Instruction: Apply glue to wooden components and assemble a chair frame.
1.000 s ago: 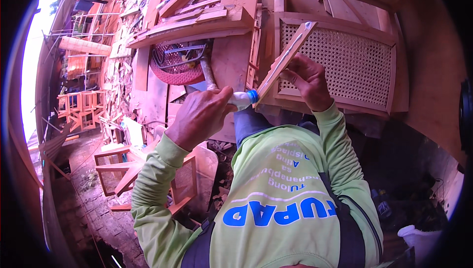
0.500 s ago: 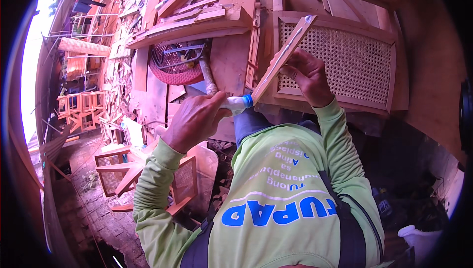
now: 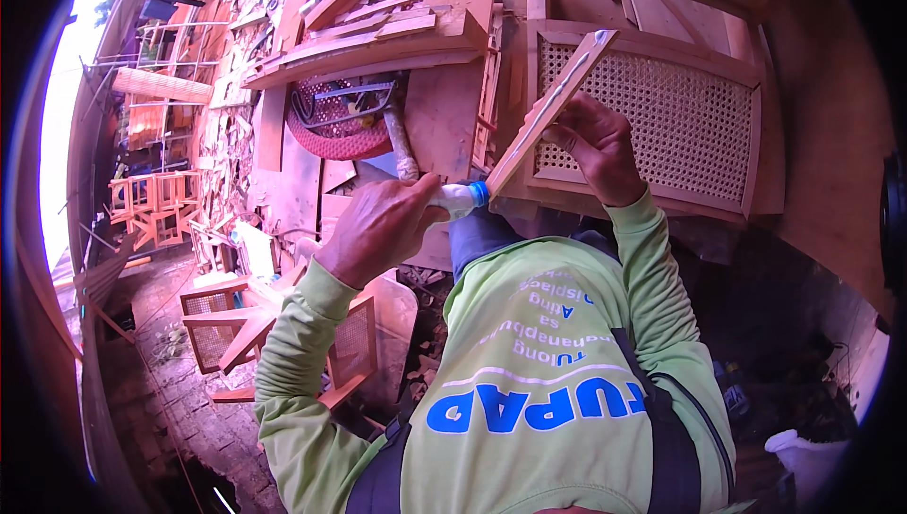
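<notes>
My left hand (image 3: 378, 231) is wrapped round a white plastic glue bottle (image 3: 455, 200) with a blue cap. The bottle lies almost level, its capped end against or very close to the lower end of a narrow wooden strip (image 3: 541, 132). That strip slants up to the right, and a whitish bead of glue runs along its upper face, with a blob at the far end. Fingers and thumb of my right hand (image 3: 600, 150) pinch the strip near its middle, from the right side.
Beyond my right hand stands a wooden frame with a woven cane panel (image 3: 661, 122). Ahead, cut wood pieces (image 3: 378, 37) are piled above a red round woven seat (image 3: 331, 141), with a hacksaw (image 3: 345, 98) and hammer (image 3: 399, 141) on it. Cane-panelled frames (image 3: 217, 325) lie at lower left.
The strip and the bottle have shifted very slightly to the right together with both hands. Both grips stay the same.
</notes>
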